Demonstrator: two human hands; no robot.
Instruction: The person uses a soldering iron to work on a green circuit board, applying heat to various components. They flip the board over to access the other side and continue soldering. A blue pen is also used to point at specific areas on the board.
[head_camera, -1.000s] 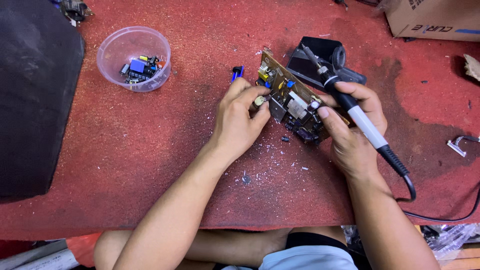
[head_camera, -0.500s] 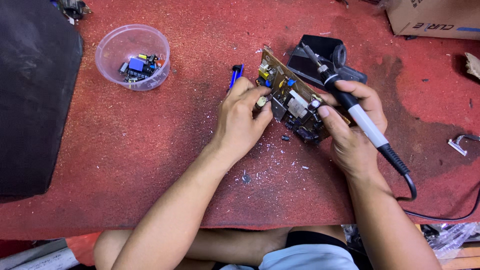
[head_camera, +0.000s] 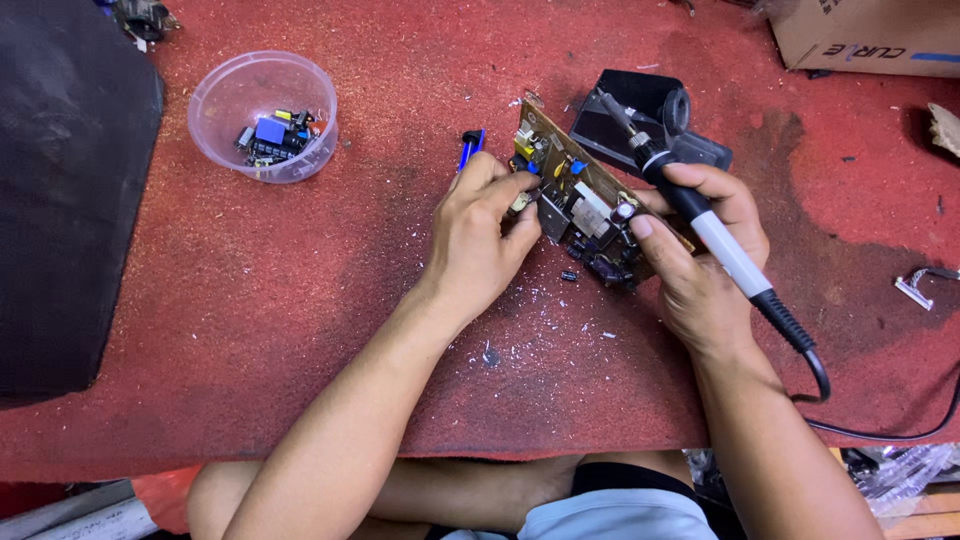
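Centre frame: your left hand (head_camera: 478, 232) pinches a part on the tilted board (head_camera: 585, 205), steadying it; your right hand (head_camera: 695, 262) closed on the iron (head_camera: 700, 215).

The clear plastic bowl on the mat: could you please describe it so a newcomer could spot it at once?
On the red mat, look far left of the hands, beside the big black pad. The clear plastic bowl sits there, round and see-through, holding small loose electronic parts.

The tan rectangular circuit board (head_camera: 580, 200) carries yellow, blue and black parts. The pen-shaped soldering iron (head_camera: 700, 230) is black with a white grip. The table's mottled red felt (head_camera: 300, 300) shows dark stains. The clear plastic bowl (head_camera: 262, 115) holds blue and black pieces.
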